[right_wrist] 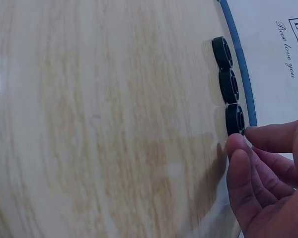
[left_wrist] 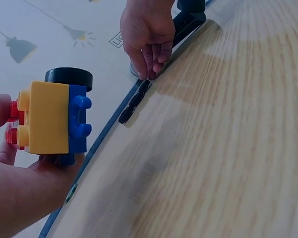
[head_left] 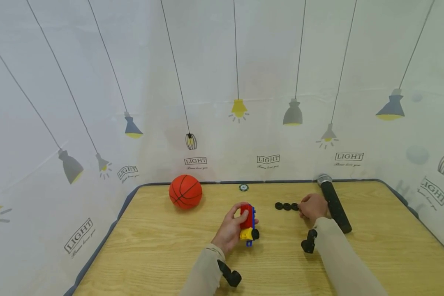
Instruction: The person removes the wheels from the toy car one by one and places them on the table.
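My left hand (head_left: 229, 231) grips a toy block truck (head_left: 246, 217) with red and yellow bricks on a blue base, held above the table. One black wheel (left_wrist: 69, 77) is fitted on its side by the yellow brick (left_wrist: 48, 118). Three loose black toy wheels (right_wrist: 229, 85) lie flat in a row on the table, touching one another. At the right end of that row, my right hand (head_left: 313, 206) pinches the edge of the last wheel (right_wrist: 234, 119) between thumb and index finger. The far side of the truck is hidden.
An orange-red toy basketball (head_left: 186, 192) sits at the back left. Near the back edge lies a small round chip (head_left: 243, 187). A black microphone (head_left: 335, 205) with a silver head lies just right of my right hand. White printed cloth (head_left: 222, 139) rises behind the wooden table (head_left: 163, 255).
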Demonstrator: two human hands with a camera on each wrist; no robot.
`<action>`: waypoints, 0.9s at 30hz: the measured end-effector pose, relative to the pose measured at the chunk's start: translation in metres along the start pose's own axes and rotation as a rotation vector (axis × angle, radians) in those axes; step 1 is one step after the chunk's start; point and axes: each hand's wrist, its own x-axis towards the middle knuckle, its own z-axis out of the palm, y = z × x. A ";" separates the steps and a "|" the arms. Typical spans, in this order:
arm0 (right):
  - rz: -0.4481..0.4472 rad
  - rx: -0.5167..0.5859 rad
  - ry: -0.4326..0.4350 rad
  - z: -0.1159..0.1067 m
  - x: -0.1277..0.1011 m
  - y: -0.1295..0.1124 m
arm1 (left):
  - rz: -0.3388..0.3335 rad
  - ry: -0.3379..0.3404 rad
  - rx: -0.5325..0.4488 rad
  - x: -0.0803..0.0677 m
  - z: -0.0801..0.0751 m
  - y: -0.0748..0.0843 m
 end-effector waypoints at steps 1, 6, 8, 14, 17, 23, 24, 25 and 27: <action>0.007 0.008 0.000 0.000 0.000 0.000 | -0.002 0.002 -0.001 0.000 0.000 0.000; 0.009 0.016 0.012 -0.003 -0.001 -0.003 | -0.007 0.006 -0.001 0.002 -0.001 0.001; 0.011 0.042 0.011 -0.005 -0.003 -0.003 | -0.006 0.005 -0.002 0.002 -0.001 0.001; 0.050 0.222 -0.038 -0.009 -0.008 -0.008 | -0.001 0.011 -0.015 0.002 0.000 0.000; 0.057 0.300 -0.061 -0.012 -0.012 -0.011 | 0.002 0.009 -0.024 0.002 0.000 0.000; 0.020 0.439 -0.134 -0.019 -0.024 -0.025 | 0.034 -0.004 -0.057 0.003 0.003 -0.001; 0.016 0.460 -0.144 -0.021 -0.026 -0.028 | 0.040 -0.004 -0.060 0.003 0.004 -0.001; 0.006 0.480 -0.156 -0.022 -0.028 -0.031 | 0.044 0.000 -0.063 0.003 0.004 -0.001; -0.009 0.514 -0.168 -0.023 -0.032 -0.039 | 0.052 0.007 -0.062 0.004 0.005 -0.001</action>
